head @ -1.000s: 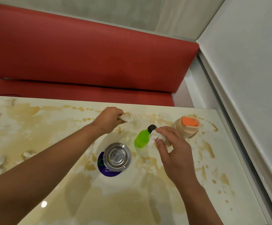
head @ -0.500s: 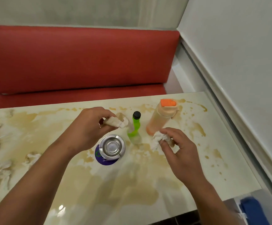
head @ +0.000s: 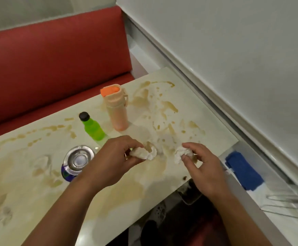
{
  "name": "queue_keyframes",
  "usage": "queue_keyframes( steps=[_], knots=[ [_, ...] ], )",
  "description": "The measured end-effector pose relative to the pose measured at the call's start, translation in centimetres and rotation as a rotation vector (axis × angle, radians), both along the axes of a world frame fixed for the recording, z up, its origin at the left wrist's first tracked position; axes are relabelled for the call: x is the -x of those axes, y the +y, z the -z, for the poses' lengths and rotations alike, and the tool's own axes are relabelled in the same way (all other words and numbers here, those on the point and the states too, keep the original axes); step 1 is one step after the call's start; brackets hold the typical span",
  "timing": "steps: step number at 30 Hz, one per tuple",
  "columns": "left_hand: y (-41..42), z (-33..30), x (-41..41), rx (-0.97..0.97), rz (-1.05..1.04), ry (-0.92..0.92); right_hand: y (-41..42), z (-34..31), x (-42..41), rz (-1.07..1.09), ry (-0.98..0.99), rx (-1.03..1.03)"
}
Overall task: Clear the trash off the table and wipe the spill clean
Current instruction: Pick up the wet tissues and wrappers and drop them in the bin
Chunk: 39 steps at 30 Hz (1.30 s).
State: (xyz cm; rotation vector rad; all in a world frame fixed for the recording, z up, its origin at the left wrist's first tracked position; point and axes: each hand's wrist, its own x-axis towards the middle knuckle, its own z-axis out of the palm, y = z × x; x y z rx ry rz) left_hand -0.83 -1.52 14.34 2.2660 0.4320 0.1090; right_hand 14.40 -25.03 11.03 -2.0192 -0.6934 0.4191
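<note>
While both arms reach over the stained table (head: 109,201), my left hand (head: 112,160) pinches a crumpled tissue (head: 142,153) and my right hand (head: 203,167) grips another wad (head: 181,153), both above the brown spill (head: 162,157). Ashtray (head: 79,158) left, green bottle (head: 91,128) and orange bottle (head: 116,107) beyond.

Open stretch of bench (head: 119,197) near the front edge, nothing standing there but brown smears. Crowding the back: orange bottle (head: 117,108), green bottle (head: 92,127) just beside it, steel ashtray (head: 78,159) nearer left. Clear lane right of the orange bottle toward the wall (head: 233,59), stained only.
</note>
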Motion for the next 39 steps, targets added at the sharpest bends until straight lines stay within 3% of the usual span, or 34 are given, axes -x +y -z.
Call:
queue_keyframes(
  steps=[9, 15, 26, 35, 39],
  knots=[
    [-11.6, 7.9, -8.6, 0.188, 0.196, 0.156, -13.4, 6.7, -3.0, 0.351, 0.067, 0.114],
    [-16.5, 11.9, -12.1, 0.216, 0.232, 0.188, -19.0, 15.4, -4.2, 0.527, 0.205, 0.181],
    [-20.1, 17.0, -11.2, 0.136, 0.251, 0.262, -19.4, 29.1, -7.7, 0.473, 0.286, 0.39],
    [-19.9, 18.2, -12.7, 0.157, 0.269, 0.282, -19.0, 31.5, -8.9, 0.338, 0.296, 0.542],
    [-19.8, 18.4, -13.4, 0.161, 0.293, 0.289, -17.4, 26.0, -7.6, 0.391, 0.554, 0.234]
  ],
)
